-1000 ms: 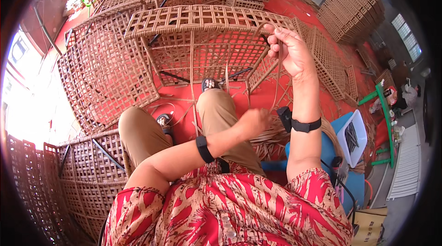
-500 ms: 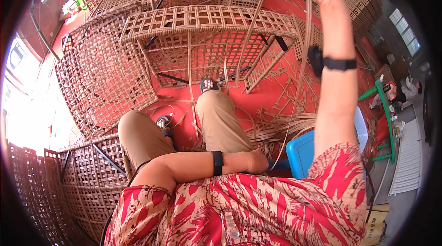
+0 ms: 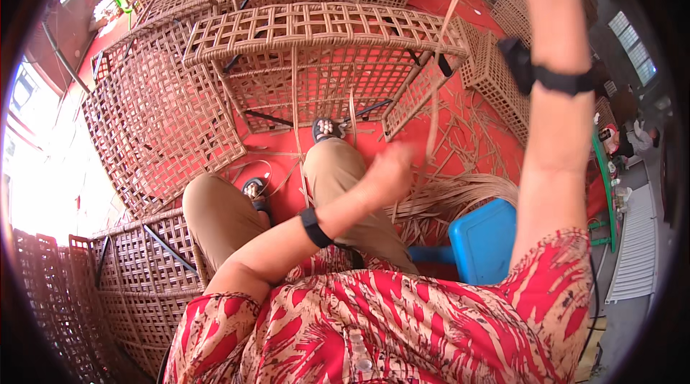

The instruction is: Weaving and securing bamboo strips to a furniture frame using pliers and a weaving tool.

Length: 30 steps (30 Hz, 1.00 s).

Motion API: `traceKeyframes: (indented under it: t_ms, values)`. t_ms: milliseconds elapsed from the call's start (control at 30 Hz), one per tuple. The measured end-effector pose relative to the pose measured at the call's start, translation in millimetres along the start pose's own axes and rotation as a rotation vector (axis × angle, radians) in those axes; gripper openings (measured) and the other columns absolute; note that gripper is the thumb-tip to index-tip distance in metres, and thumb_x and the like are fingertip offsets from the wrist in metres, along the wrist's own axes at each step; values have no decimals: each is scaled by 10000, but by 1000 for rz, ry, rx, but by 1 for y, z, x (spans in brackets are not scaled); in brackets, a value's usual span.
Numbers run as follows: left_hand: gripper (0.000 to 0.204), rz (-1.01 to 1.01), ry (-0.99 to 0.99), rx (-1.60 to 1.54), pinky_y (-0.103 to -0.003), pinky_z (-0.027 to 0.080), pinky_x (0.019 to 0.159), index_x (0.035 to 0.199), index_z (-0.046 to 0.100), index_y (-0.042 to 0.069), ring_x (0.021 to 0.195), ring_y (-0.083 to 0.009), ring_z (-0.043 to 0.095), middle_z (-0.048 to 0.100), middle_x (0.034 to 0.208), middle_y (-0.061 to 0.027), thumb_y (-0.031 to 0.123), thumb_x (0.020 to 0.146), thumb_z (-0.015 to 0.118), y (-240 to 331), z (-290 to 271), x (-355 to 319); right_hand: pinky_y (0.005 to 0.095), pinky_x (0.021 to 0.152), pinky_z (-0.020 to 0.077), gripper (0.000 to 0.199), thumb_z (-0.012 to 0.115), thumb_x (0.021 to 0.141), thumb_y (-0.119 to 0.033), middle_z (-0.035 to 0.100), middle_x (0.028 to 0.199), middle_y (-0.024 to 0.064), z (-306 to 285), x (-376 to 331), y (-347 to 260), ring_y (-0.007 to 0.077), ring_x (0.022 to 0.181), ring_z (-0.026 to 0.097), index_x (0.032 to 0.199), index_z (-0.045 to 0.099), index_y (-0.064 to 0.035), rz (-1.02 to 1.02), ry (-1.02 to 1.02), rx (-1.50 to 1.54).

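My left hand (image 3: 392, 172) is raised over my right knee, its fingers smeared by motion, so I cannot tell whether they grip anything. Just to its right hangs a long tan wicker strand (image 3: 434, 107), running up past the right end of a woven frame to the top edge. My right forearm (image 3: 562, 32) stretches far up and forward; the hand itself is cut off by the top edge. Before my knees stands the frame, a wicker piece with a woven top rail (image 3: 323, 24). Other strands (image 3: 296, 103) dangle from it.
A flat woven panel (image 3: 162, 121) leans at the left, with another wicker piece (image 3: 147, 262) beside my left leg. A blue plastic stool (image 3: 485, 240) stands at my right, near a heap of loose strands (image 3: 460, 193). Cut scraps litter the red floor (image 3: 280, 154).
My left hand has risen forward from my lap. The right arm has swung further right and up, its hand leaving the picture, and the strand has shifted with less of it looping down.
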<state>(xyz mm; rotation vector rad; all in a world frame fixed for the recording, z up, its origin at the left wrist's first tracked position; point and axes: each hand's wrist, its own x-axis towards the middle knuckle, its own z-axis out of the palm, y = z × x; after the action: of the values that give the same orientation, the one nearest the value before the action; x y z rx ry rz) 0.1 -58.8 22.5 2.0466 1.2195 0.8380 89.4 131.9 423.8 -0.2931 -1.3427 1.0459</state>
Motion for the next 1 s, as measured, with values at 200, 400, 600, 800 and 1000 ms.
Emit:
traceKeyframes:
  t_ms: [200,400,600,800,1000]
  values:
    - [450,149,823,-379,-430,412,982,1328,462,-22,1069,-350,569,562,1210,-229,260,986,542,28,-104,12,268,646,515,286,558,990,-131,660,961,84,25,-169,117,141,787,624,1223,577,31,249,-113,276]
    - [292,-170,387,-608,-469,509,753,1008,590,16,844,-353,676,648,836,-201,305,989,549,13,-84,-3,278,611,542,227,540,990,-117,699,935,136,12,-216,159,192,743,672,1164,608,12,450,39,327]
    - [248,9,-18,54,-451,544,751,837,660,39,825,-334,705,698,845,-189,238,941,555,-20,-11,-29,246,558,484,271,547,994,-112,676,884,110,-39,-176,148,153,706,631,1216,601,34,439,-12,192]
    - [267,221,-328,477,-508,484,868,790,690,68,891,-312,654,654,789,-108,292,893,590,-56,56,-61,222,596,445,340,500,1019,-106,612,967,84,-74,-141,146,121,756,548,1321,535,46,328,13,124]
    - [341,241,-512,506,-511,430,951,874,693,45,992,-335,609,665,878,-134,369,896,587,-38,31,-33,208,598,444,372,566,999,-116,574,864,34,-90,-139,154,120,748,537,1330,532,51,310,-17,169]
